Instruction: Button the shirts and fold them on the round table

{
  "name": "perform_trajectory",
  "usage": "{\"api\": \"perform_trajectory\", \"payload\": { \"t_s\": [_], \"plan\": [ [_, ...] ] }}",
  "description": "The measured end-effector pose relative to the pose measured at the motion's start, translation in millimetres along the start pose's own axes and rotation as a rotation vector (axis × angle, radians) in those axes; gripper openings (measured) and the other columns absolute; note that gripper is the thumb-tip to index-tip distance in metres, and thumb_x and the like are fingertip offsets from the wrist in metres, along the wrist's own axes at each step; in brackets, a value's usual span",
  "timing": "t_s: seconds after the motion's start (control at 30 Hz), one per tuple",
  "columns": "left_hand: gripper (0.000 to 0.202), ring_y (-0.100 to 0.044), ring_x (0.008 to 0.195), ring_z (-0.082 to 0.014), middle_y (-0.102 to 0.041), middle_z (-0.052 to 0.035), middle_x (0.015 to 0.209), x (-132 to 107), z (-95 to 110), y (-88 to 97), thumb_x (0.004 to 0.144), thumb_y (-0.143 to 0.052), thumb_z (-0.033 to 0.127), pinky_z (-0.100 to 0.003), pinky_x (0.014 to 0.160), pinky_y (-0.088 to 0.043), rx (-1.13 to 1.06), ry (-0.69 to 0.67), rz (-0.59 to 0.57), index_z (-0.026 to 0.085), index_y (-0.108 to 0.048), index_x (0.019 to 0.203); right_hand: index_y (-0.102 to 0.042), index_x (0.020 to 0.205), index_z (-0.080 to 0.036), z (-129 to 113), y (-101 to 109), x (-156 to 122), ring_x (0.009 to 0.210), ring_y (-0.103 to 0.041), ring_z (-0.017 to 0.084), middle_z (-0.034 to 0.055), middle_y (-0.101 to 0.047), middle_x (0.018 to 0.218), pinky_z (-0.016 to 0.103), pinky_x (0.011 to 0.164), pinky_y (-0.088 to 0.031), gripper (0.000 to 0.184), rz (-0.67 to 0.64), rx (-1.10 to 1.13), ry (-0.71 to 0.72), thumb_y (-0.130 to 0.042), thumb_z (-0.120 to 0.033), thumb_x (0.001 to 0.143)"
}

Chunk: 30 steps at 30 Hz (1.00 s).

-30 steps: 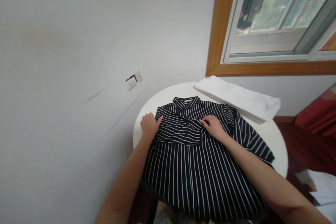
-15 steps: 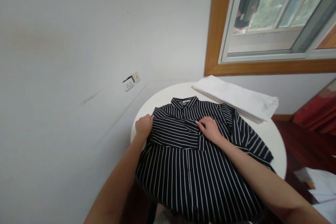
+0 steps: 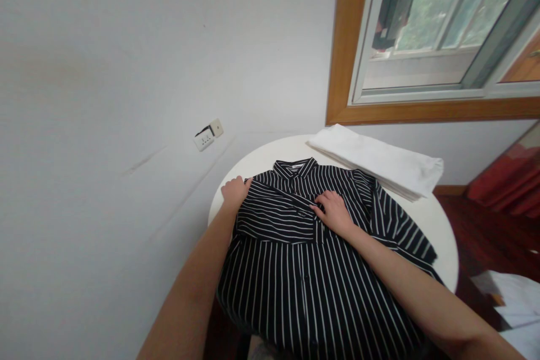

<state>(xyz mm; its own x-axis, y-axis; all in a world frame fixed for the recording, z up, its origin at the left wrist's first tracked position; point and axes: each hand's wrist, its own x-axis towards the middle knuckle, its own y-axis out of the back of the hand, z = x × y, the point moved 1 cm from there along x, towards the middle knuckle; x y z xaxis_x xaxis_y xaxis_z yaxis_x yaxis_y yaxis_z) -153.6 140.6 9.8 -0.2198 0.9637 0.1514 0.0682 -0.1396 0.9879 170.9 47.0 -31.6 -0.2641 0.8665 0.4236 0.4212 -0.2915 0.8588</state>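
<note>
A black shirt with thin white stripes (image 3: 304, 270) lies spread on a round white table (image 3: 439, 225), collar toward the wall, its hem hanging over the near edge. The left sleeve is folded across the chest. My left hand (image 3: 234, 191) is at the shirt's left shoulder, fingers curled onto the fold there. My right hand (image 3: 333, 211) rests on the middle of the chest, fingers bent and pressing the end of the folded sleeve down. The right short sleeve (image 3: 405, 225) lies spread out to the right.
A folded white cloth (image 3: 379, 160) lies at the back of the table under a wood-framed window (image 3: 341, 45). A wall socket (image 3: 206, 135) sits on the white wall to the left. Dark red floor and red fabric (image 3: 506, 180) show at right.
My left hand slid a little up and left along the shoulder fold. My right hand moved slightly left on the chest. The view shifted a little.
</note>
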Motion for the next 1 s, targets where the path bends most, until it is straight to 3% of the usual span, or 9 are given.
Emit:
{"api": "perform_trajectory", "payload": {
  "t_s": [0.13,0.3,0.43,0.53,0.6,0.7,0.83,1.0],
  "plan": [
    [0.043,-0.064,0.095,-0.0298,-0.068,-0.0162,0.1,7,-2,-8.9,0.094,-0.031,0.044,-0.036,0.074,-0.045,-0.021,-0.049,-0.006,0.015,-0.061,0.104,-0.065,0.087,-0.021,0,-2,3,0.091,-0.051,0.023,0.0072,-0.062,0.092,0.035,0.077,-0.035,0.021,-0.006,-0.027,-0.012,-0.052,-0.037,0.091],
    [0.046,-0.062,0.095,-0.0299,-0.067,-0.0178,0.096,2,-10,-13.9,0.096,-0.024,0.039,-0.036,0.075,-0.043,0.006,-0.012,0.063,0.013,-0.06,0.104,-0.068,0.088,-0.022,1,-5,8,0.089,-0.054,0.022,0.0061,-0.067,0.09,0.035,0.077,-0.033,0.024,-0.033,0.008,-0.019,-0.047,-0.034,0.094],
    [0.04,-0.055,0.104,-0.0314,-0.063,-0.0178,0.105,-8,-4,-1.3,0.094,-0.03,0.037,-0.04,0.083,-0.041,0.009,-0.062,0.211,0.013,-0.059,0.108,-0.067,0.103,-0.023,4,-3,8,0.093,-0.055,0.022,0.0065,-0.066,0.097,0.034,0.081,-0.035,0.024,-0.026,0.091,-0.034,-0.046,-0.03,0.094],
    [0.038,-0.052,0.107,-0.031,-0.061,-0.016,0.11,-26,5,11.7,0.093,-0.034,0.037,-0.042,0.089,-0.04,-0.067,-0.173,0.289,0.015,-0.057,0.114,-0.064,0.11,-0.022,3,6,4,0.097,-0.054,0.022,0.0082,-0.064,0.101,0.034,0.083,-0.037,0.026,0.018,0.119,-0.016,-0.046,-0.031,0.094],
    [0.038,-0.053,0.108,-0.0284,-0.061,-0.0139,0.112,-45,9,14.0,0.093,-0.035,0.038,-0.04,0.094,-0.041,-0.147,-0.321,0.272,0.016,-0.057,0.115,-0.064,0.11,-0.023,-1,12,1,0.099,-0.054,0.022,0.0082,-0.063,0.104,0.035,0.086,-0.037,0.026,0.015,0.13,0.041,-0.046,-0.033,0.094],
    [0.043,-0.05,0.119,-0.025,-0.058,-0.0116,0.126,-82,6,2.7,0.094,-0.034,0.041,-0.04,0.105,-0.036,-0.227,-0.541,0.195,0.016,-0.054,0.124,-0.064,0.114,-0.026,-7,15,-5,0.109,-0.051,0.023,0.0075,-0.061,0.115,0.039,0.094,-0.035,0.029,-0.042,0.13,0.155,-0.049,-0.039,0.093],
    [0.055,-0.036,0.135,-0.0276,-0.042,-0.0118,0.146,-119,-11,-24.7,0.094,-0.033,0.049,-0.046,0.111,-0.031,-0.173,-0.578,0.121,0.018,-0.045,0.137,-0.06,0.124,-0.025,-7,5,-10,0.121,-0.046,0.025,0.009,-0.055,0.13,0.044,0.101,-0.032,0.039,-0.108,0.094,0.167,-0.053,-0.044,0.089],
    [0.057,-0.025,0.141,-0.026,-0.031,-0.0085,0.152,-130,-34,-37.8,0.094,-0.032,0.052,-0.045,0.114,-0.026,-0.158,-0.617,0.082,0.023,-0.037,0.144,-0.063,0.119,-0.023,1,-1,-8,0.115,-0.052,0.024,0.0085,-0.06,0.124,0.041,0.098,-0.038,0.039,-0.094,0.143,0.111,-0.049,-0.047,0.092]
  ]
}}
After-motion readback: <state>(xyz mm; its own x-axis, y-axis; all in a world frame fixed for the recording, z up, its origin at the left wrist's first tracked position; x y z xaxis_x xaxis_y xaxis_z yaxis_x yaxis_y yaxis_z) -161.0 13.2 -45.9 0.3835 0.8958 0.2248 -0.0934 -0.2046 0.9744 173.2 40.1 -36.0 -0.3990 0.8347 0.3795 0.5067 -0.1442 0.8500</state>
